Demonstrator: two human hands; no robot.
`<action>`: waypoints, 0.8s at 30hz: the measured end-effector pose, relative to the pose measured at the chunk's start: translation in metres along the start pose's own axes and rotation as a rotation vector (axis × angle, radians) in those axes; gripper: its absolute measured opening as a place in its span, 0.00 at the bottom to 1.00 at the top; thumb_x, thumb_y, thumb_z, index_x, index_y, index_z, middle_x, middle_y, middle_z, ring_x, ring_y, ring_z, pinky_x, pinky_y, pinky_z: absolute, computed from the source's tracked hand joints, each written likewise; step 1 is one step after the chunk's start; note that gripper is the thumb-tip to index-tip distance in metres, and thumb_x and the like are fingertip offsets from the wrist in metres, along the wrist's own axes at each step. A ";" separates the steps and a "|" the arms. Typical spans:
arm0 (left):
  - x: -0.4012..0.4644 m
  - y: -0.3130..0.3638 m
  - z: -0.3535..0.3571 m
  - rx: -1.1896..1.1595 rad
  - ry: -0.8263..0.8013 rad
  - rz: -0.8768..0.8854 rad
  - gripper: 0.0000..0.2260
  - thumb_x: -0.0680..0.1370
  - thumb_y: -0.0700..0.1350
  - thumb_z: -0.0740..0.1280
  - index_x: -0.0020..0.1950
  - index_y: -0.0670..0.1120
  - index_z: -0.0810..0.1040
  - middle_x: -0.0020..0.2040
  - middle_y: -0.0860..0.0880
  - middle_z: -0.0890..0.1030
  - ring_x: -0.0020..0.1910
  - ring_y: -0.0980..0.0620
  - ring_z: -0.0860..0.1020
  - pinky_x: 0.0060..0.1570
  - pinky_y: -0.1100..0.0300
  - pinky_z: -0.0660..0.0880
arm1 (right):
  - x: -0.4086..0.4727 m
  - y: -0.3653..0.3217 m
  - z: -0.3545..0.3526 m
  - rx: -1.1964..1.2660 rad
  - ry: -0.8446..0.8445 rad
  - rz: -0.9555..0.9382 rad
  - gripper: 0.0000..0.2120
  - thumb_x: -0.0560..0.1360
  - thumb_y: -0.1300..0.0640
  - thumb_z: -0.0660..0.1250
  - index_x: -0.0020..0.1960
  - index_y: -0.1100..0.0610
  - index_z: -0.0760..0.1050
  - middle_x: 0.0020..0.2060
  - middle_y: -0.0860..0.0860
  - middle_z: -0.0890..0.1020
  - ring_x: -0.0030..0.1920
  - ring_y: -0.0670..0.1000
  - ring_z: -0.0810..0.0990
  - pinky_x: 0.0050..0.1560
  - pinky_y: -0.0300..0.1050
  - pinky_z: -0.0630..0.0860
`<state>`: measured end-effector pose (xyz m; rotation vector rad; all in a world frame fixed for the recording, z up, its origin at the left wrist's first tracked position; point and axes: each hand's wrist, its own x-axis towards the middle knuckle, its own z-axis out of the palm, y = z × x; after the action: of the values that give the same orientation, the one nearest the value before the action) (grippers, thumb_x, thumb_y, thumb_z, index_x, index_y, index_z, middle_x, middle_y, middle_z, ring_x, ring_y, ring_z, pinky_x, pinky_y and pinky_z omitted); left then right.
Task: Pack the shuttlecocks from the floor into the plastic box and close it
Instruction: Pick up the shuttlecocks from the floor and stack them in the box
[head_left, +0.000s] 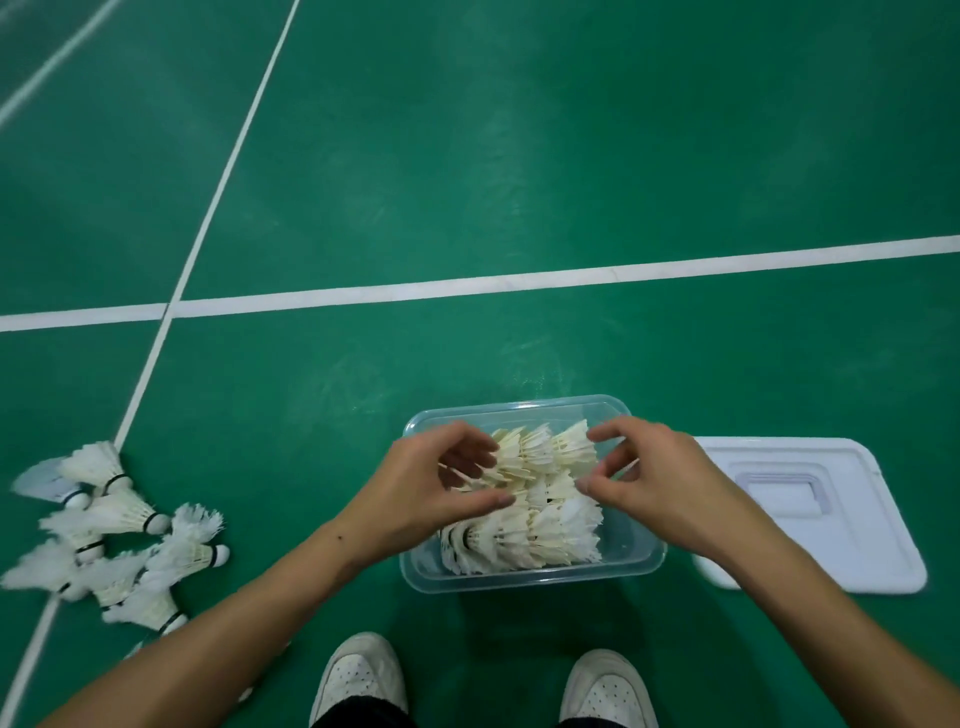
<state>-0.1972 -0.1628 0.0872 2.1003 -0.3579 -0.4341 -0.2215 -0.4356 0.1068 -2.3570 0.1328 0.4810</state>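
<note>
Your left hand (441, 488) hovers over the left half of the plastic box (530, 574), fingers curled, thumb and fingertips closing on the feather skirts of the shuttlecocks in the box (540, 499). Your right hand (649, 483) mirrors it over the right half, thumb and forefinger narrowed to a pinch at the feathers; whether it truly grips one you cannot tell. The packed shuttlecocks lie in rows, white and cream. The box sits on the green floor (571, 156) below the white line. Its lid (810, 514) lies just beside its right edge. Loose shuttlecocks (114, 540) heap near the floor's left edge.
</note>
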 end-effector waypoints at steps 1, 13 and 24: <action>-0.004 0.002 -0.011 -0.028 0.053 -0.003 0.22 0.70 0.55 0.82 0.60 0.50 0.82 0.51 0.54 0.86 0.51 0.56 0.85 0.53 0.57 0.83 | 0.003 -0.009 0.000 0.012 0.019 -0.028 0.23 0.73 0.46 0.78 0.66 0.46 0.77 0.42 0.41 0.86 0.42 0.40 0.83 0.50 0.47 0.82; -0.093 -0.060 -0.131 -0.078 0.438 -0.126 0.24 0.70 0.54 0.81 0.63 0.50 0.80 0.54 0.52 0.87 0.51 0.53 0.86 0.52 0.52 0.84 | 0.060 -0.150 0.085 0.028 -0.102 -0.431 0.30 0.74 0.46 0.79 0.72 0.49 0.72 0.47 0.43 0.86 0.43 0.39 0.85 0.48 0.39 0.81; -0.193 -0.158 -0.190 -0.029 0.579 -0.314 0.25 0.69 0.55 0.83 0.63 0.55 0.80 0.54 0.55 0.85 0.51 0.54 0.83 0.52 0.51 0.83 | 0.078 -0.241 0.221 -0.101 -0.329 -0.614 0.30 0.74 0.46 0.78 0.72 0.48 0.71 0.46 0.43 0.87 0.46 0.43 0.86 0.55 0.53 0.82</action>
<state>-0.2731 0.1412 0.0809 2.1478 0.3153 0.0049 -0.1619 -0.1061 0.0814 -2.2240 -0.7577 0.5610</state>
